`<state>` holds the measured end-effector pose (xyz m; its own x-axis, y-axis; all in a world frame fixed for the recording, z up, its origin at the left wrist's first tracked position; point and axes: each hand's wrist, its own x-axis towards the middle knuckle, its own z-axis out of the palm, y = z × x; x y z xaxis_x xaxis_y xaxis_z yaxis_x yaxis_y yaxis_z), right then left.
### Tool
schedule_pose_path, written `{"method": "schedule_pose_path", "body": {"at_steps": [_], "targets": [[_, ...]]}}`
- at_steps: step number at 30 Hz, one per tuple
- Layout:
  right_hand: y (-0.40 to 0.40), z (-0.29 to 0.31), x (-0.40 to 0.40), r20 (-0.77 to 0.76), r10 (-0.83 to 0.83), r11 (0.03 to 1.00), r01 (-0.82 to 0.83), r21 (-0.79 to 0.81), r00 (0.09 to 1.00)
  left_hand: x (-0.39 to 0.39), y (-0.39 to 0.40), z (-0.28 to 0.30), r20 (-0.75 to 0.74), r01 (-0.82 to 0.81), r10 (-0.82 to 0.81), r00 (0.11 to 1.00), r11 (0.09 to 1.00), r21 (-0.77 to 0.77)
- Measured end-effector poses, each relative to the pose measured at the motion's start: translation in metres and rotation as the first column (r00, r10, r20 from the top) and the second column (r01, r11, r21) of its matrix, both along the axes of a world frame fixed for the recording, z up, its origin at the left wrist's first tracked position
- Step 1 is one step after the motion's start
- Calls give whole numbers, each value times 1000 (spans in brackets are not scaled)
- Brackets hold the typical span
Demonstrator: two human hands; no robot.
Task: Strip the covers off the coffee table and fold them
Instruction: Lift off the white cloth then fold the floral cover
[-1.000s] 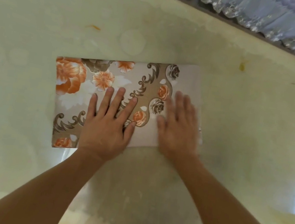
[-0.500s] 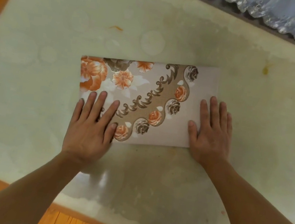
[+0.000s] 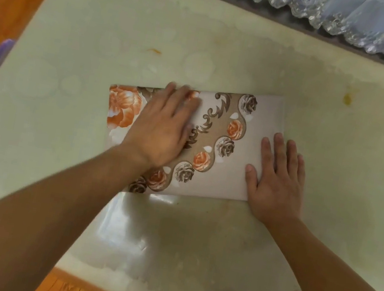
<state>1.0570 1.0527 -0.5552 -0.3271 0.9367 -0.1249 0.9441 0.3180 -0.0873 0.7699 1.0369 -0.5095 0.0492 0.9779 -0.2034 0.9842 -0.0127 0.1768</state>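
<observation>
I see my left hand (image 3: 163, 128) lying flat with straight fingers on the folded flowered cover (image 3: 218, 149), reaching to its far edge. My right hand (image 3: 277, 177) is spread flat and presses the cover's right end, partly on the pale coffee table (image 3: 227, 49). The cover lies under both hands, in the middle of the table.

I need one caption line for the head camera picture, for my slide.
Both hands, left hand and right hand, press flat on the folded floral cover lying on the pale coffee table.
</observation>
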Motion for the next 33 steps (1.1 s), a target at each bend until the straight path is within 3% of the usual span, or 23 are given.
{"method": "schedule_pose_path", "body": {"at_steps": [3,10,17,21,33], "targets": [[1,-3,1,-23,-8,1000,9,17,1000,-3,39,-16,-83,67,-88,993,971,-227],[1,-3,4,-26,8,1000,-7,7,1000,7,41,-18,-131,21,-68,989,945,-327],[1,-5,5,-14,20,1000,-20,-3,1000,-4,19,-19,-206,43,-74,976,987,-154],[1,-4,4,1,14,1000,-14,-24,1000,-15,23,-24,-205,85,-122,971,979,-183],[-1,-2,1,-51,-4,999,6,34,999,-20,35,-37,-125,183,-192,973,980,-85]]}}
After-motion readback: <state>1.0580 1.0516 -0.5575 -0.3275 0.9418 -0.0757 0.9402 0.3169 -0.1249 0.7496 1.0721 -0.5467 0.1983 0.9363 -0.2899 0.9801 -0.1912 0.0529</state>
